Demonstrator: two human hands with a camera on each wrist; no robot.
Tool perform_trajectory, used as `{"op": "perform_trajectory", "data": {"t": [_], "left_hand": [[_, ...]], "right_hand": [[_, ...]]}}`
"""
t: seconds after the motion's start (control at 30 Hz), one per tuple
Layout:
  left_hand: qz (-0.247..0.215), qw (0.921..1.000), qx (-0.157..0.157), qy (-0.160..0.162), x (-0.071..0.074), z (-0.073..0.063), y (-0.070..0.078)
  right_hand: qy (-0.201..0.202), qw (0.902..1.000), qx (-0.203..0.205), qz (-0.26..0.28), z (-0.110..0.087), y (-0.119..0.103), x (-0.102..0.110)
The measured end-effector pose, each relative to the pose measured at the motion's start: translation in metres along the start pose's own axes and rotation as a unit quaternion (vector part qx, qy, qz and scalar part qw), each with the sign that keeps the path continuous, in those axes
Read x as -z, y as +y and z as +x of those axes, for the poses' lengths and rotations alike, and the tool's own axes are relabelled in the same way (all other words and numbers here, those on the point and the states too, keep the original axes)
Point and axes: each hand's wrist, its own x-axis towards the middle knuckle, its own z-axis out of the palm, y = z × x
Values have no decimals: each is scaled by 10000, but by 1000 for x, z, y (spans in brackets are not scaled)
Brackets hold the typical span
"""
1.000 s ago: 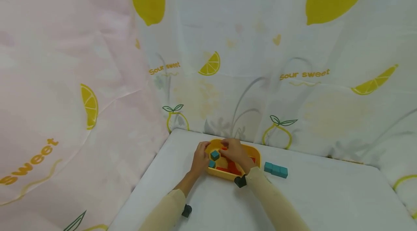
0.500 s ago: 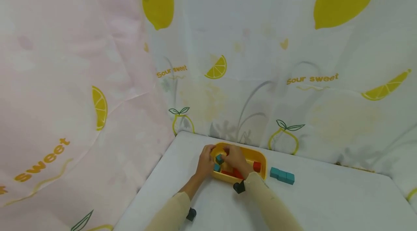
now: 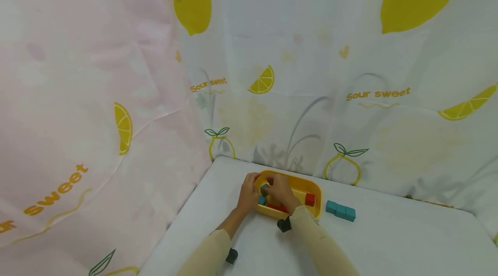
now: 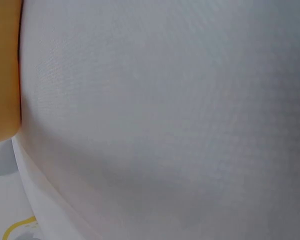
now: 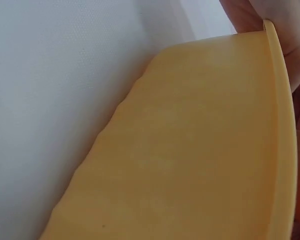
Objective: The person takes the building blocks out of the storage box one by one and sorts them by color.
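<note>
In the head view, a yellow plastic basket (image 3: 299, 184) stands on the white table. My left hand (image 3: 248, 194) holds its left end, with fingers over the rim. Reaching into the basket, my right hand (image 3: 281, 188) pinches a teal cube (image 3: 265, 189), which looks tilted. Another teal cube (image 3: 262, 200) lies close below it. A red cube (image 3: 310, 199) sits at the right end, and a red piece (image 3: 274, 207) lies along the near side. The right wrist view shows the basket's outer wall (image 5: 190, 140); the pinching fingers are hidden there.
Right of the basket, a row of teal cubes (image 3: 340, 211) rests on the white table (image 3: 389, 232). A lemon-printed cloth (image 3: 295, 129) hangs behind and to the left. Only the basket's edge (image 4: 4, 75) and the tabletop fill most of the left wrist view.
My right hand has moved from above the basket's middle to the teal cube at the left and now pinches it. The red cube has come into clear sight. The head view has shifted slightly.
</note>
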Motion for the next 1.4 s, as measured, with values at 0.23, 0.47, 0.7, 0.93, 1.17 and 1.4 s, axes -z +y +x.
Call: {"op": "perform_trajectory", "data": {"t": [0.23, 0.47, 0.7, 0.93, 1.17, 1.4], "left_hand": [[52, 10000, -50, 44, -7, -1, -2], [121, 9997, -126, 185, -8, 1, -1], [94, 9998, -37, 173, -7, 2, 3], [56, 9999, -13, 136, -6, 2, 3], [225, 9997, -15, 105, -3, 0, 0], [145, 9998, -22, 125, -2, 0, 0]], "right_hand": [[-144, 9994, 140, -269, -1, 1, -2], [-177, 9993, -103, -309, 0, 0, -5], [-177, 9970, -568, -496, -1, -2, -6], [-13, 9974, -599, -403, -3, 2, -11], [185, 9987, -376, -277, -5, 3, -13], [500, 9985, -116, -164, -9, 5, -4]]}}
